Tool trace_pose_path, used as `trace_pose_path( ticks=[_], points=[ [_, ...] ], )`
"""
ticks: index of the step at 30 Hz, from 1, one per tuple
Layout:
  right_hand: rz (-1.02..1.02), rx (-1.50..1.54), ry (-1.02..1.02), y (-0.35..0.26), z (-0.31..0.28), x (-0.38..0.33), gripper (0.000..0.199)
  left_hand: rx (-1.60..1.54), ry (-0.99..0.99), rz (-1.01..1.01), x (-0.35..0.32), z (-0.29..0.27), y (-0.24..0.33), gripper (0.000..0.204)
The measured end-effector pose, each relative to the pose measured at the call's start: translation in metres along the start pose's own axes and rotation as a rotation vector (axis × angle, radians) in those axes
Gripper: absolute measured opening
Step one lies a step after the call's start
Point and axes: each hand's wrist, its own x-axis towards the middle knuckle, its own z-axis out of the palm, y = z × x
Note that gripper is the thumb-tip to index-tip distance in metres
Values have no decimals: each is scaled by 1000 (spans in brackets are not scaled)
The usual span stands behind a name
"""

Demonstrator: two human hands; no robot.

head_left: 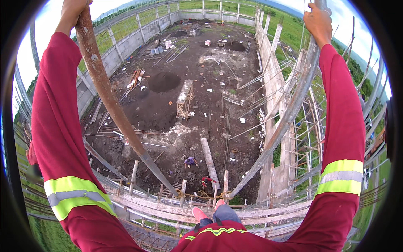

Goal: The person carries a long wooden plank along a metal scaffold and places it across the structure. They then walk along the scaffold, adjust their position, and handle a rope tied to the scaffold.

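High at the upper left, my left hand (73,13) is wrapped round the top of a rusty metal pipe (110,96), its fingers partly cut off by the picture's edge. My right hand (317,23) grips a grey metal pipe (289,115) at the upper right. Both pipes slant down and inward to the timber edge below me, where rope or cord (205,195) runs between their lower ends. My arms, in dark red sleeves with reflective bands, are spread wide and raised.
My feet in pink footwear (200,214) are at wooden planks (268,213) high above the ground. Two people, one in purple (190,161) and one in red (207,181), are far below beside a long board (210,161). A concrete wall (275,90) with slanting poles stands right.
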Motion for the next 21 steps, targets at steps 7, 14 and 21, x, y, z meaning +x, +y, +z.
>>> trace_pose_path(
  ticks=[7, 14, 21],
  points=[
    [-29, 153, 170, -13, -11, -17, 26, 0, 19, -10, -8, 1, 12, 30],
    [-60, 114, 233, -8, -2, -11, 29, 61, -56, -16, -16, -5, 23, 34],
    [-19, 116, 154, -11, -8, -12, 29, 106, -104, -21, -17, -7, 27, 37]
  ],
)
